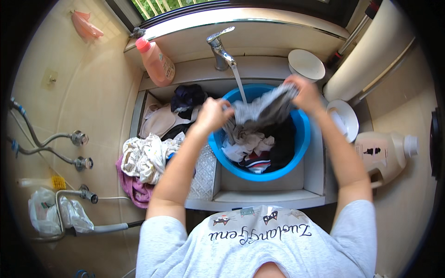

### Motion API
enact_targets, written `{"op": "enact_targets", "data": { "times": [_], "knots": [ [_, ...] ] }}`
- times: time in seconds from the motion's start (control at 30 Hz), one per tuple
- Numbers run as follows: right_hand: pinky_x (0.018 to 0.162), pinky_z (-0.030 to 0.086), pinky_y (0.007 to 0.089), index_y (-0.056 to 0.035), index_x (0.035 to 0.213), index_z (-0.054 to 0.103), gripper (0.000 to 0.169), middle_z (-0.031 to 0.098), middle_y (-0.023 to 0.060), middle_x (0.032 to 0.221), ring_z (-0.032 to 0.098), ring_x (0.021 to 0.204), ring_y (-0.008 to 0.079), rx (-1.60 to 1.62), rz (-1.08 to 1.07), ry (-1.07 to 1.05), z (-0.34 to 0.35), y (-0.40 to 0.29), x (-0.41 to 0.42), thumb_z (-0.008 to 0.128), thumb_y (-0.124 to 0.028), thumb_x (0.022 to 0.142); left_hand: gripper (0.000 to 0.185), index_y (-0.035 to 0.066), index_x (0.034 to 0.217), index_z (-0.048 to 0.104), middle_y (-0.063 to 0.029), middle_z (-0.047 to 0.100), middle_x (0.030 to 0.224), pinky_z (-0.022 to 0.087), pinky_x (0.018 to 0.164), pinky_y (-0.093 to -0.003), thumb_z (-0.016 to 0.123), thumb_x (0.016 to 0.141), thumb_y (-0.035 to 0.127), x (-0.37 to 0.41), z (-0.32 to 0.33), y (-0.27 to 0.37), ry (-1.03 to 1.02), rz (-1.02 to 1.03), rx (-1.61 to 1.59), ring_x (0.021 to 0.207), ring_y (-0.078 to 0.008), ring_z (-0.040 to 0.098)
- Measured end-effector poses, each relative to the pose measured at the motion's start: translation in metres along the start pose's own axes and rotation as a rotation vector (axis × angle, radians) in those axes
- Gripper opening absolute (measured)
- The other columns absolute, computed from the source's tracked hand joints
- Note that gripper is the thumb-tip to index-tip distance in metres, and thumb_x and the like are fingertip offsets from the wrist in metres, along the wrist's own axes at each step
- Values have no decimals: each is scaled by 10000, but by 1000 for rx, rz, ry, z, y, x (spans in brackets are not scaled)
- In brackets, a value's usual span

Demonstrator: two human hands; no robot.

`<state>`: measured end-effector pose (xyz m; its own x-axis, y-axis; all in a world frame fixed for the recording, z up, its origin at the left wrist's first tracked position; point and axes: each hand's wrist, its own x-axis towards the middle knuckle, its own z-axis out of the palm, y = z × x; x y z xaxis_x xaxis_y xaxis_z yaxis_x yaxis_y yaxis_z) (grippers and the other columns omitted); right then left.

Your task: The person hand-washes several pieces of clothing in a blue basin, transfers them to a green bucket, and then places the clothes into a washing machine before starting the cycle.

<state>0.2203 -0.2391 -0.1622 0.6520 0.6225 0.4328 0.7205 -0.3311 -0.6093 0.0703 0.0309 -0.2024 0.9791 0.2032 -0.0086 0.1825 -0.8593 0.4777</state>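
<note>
My left hand (215, 114) and my right hand (304, 92) grip a grey garment (266, 106) by two sides, stretching it over a blue plastic basin (257, 176). Motion blurs part of the cloth. From the chrome faucet (221, 50), a stream of water (239, 83) runs down onto the garment or just behind it. Several clothes lie inside the basin: a white piece (236, 149), a striped piece (257, 163) and dark cloth (281, 144). The basin stands in a grey sink (264, 196).
Left of the basin lie a beige bra (158, 121), dark clothing (187, 97), white patterned cloth (144, 158) and purple cloth (135, 189). A pink bottle (158, 64) stands behind them. To the right are a white bowl (306, 64), a white dish (349, 116) and a beige detergent jug (382, 156).
</note>
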Motion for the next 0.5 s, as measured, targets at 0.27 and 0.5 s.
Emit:
{"op": "enact_targets", "data": {
  "times": [0.27,0.5],
  "knots": [
    [982,379,479,-184,1369,317,937,312,278,1332,390,1173,480,-292,395,-375,159,48,-87,804,-232,571,791,184,1330,438,-289,230,1417,335,1014,-509,744,656,463,6,146,12,-203,-231,29,1228,-531,307],
    [965,400,434,-42,1362,287,885,442,273,1245,458,1141,410,-248,335,-567,200,104,-86,756,-196,627,698,122,1314,438,-301,255,1405,300,1047,-491,676,725,411,20,206,-35,-282,-180,-64,1271,-488,279]
  ]
}}
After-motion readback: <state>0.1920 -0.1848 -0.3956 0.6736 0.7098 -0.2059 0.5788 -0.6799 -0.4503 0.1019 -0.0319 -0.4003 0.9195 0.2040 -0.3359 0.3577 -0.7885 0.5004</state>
